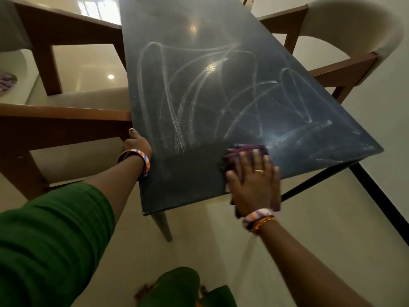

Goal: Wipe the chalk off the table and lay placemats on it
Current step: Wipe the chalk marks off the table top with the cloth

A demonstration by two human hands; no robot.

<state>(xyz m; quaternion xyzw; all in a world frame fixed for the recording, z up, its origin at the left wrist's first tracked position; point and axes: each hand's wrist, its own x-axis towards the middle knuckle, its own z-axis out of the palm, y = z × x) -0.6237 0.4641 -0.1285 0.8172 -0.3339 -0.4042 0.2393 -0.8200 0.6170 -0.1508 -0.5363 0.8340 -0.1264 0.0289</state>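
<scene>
A dark blue-grey table (199, 29) stretches away from me, covered in white chalk scribbles (199, 89) across its middle and right side. The near-left patch of the top looks darker and free of chalk. My right hand (254, 185) lies flat, fingers straight, pressing a dark purple cloth (245, 150) onto the table near its front edge. My left hand (136, 144) grips the table's left edge, thumb on top and fingers curled under out of sight. No placemats are in view.
Wooden chairs with cream seats stand on both sides: two at the left (66, 111), one at the right (345, 41). A purple item (6, 79) lies at the far left. Glossy pale floor (309, 229) lies below, with a black strip (380, 196) along the right wall.
</scene>
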